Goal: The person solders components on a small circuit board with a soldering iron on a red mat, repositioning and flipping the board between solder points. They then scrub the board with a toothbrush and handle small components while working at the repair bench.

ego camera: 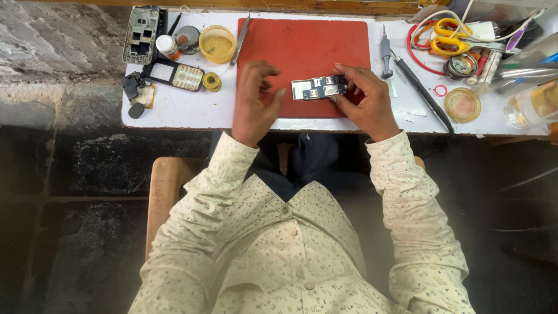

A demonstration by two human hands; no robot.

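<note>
Two hands worked over the red mat (302,43) on our worktop (186,110): our right hand (363,99) pinched the circuit board (318,88) at its end, our left hand (253,99) hovered empty, fingers curled.

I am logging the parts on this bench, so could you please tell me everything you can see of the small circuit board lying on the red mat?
The small rectangular circuit board lies flat, lengthwise left to right, near the front edge of the red rubber mat. Its left end looks like a plain silvery metal plate; the right part carries blue board and shiny metal shields. The right hand grips its right end with the fingers. The left hand hovers just left of it, apparently without touching.
</note>
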